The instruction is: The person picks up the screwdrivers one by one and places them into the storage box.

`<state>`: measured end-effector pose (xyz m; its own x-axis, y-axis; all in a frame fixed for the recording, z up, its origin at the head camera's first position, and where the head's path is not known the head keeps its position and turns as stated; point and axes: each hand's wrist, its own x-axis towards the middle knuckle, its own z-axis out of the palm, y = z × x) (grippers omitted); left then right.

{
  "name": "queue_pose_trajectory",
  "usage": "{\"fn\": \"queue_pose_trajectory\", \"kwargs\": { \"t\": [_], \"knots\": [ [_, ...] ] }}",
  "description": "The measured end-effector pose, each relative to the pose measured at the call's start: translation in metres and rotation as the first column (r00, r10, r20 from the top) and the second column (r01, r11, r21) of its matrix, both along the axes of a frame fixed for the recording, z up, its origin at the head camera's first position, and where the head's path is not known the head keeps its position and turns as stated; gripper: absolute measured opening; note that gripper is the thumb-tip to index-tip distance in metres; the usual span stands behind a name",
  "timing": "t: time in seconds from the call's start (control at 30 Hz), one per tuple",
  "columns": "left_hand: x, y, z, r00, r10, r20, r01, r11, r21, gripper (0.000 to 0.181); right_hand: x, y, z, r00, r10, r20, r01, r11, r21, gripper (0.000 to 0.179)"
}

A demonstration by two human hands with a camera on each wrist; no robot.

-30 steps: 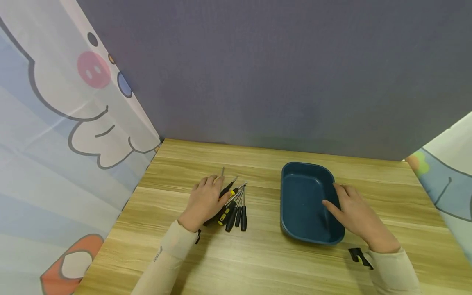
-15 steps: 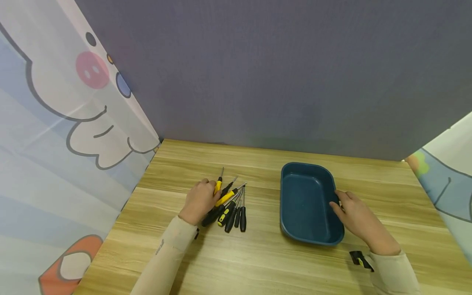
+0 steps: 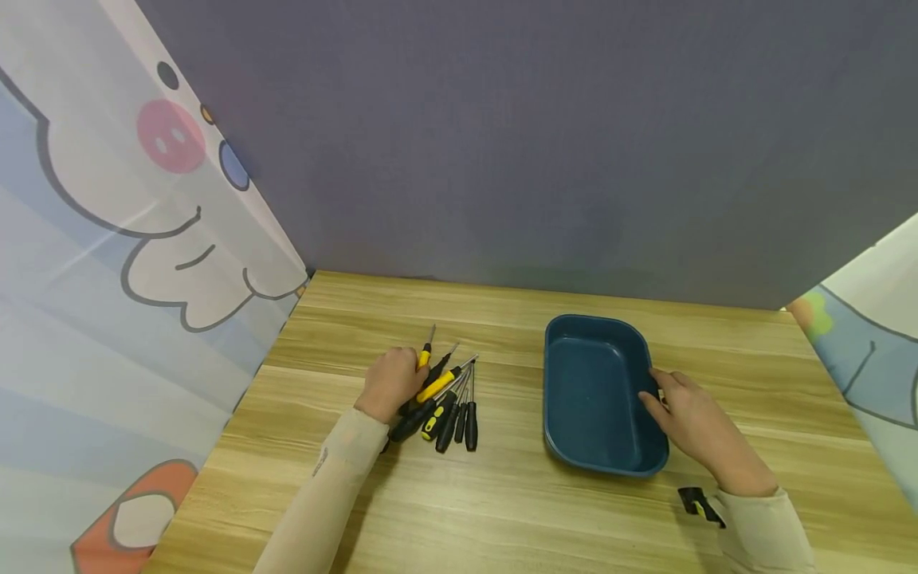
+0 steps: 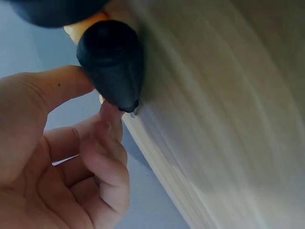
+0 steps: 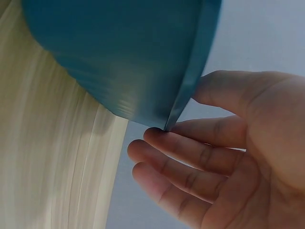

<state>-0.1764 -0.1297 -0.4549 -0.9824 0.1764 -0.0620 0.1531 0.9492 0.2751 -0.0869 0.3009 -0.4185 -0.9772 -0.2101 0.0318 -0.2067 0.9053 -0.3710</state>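
Observation:
My left hand (image 3: 390, 383) pinches a yellow screwdriver (image 3: 425, 358) at the left edge of a pile, its shaft pointing away from me. In the left wrist view, thumb and curled fingers close in behind a black handle (image 4: 112, 62) that hides part of the grip. Beside the hand lie several more screwdrivers: a yellow-handled one (image 3: 440, 386), a black and yellow-green one (image 3: 434, 421) and slim black ones (image 3: 471, 428). My right hand (image 3: 684, 418) holds the right rim of a blue plastic tub (image 3: 588, 399), thumb over the rim and fingers outside. Nothing lies in the tub.
The tub and the pile rest on a wood-grain table (image 3: 502, 510), a gap of bare tabletop between them. A grey panel (image 3: 545, 143) rises along the table's back edge. A cartoon-printed curtain (image 3: 143, 319) hangs at the left, another at the right.
The left hand, spread over the pile a second ago, has drawn back left and curled around the yellow screwdriver. The right hand has settled its thumb nearer the tub's rim.

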Motion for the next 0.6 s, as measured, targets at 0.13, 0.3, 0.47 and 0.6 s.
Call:
{"fn": "queue_pose_trajectory", "kwargs": {
  "t": [0.13,0.3,0.47,0.6],
  "knots": [
    [-0.003,0.001,0.000,1.000,0.014,0.027,-0.015,0.999,0.031,0.038,0.000,-0.001,0.000,1.000,-0.004,0.000,0.004,1.000,0.002,0.046],
    [-0.004,0.001,0.002,0.999,0.013,0.030,-0.015,0.999,0.052,0.037,-0.001,0.000,0.001,1.000,-0.004,0.002,0.004,1.000,0.003,0.047],
    [-0.002,0.002,0.005,1.000,0.011,0.003,-0.011,0.998,0.060,0.036,-0.001,-0.001,0.001,1.000,-0.005,0.005,0.005,1.000,0.001,0.046],
    [-0.001,0.005,0.012,0.999,-0.011,-0.031,0.014,0.996,0.089,0.036,-0.001,-0.001,0.002,1.000,-0.010,0.014,0.010,1.000,0.005,0.047]
  ]
}}
